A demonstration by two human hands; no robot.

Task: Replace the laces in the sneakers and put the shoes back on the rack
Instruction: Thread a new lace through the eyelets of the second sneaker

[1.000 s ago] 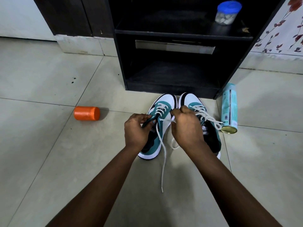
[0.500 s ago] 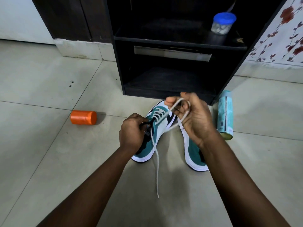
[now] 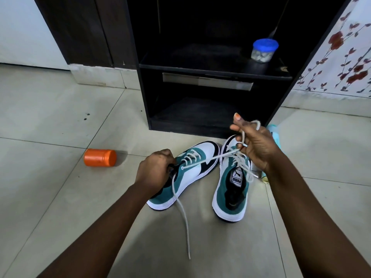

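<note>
Pale glossy floor tiles (image 3: 50,121) reflecting soft daylight; dark wooden door panels (image 3: 80,31) standing rear left; white wall (image 3: 22,31) adjoining; red-flowered wallpaper (image 3: 347,57) covering right wall above tiled skirting (image 3: 96,77).

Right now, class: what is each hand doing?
Left hand: closed, holding the left sneaker at its collar.
Right hand: closed, holding the white lace pulled taut.

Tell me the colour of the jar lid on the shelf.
Blue lid, on a clear jar; head view.
</note>
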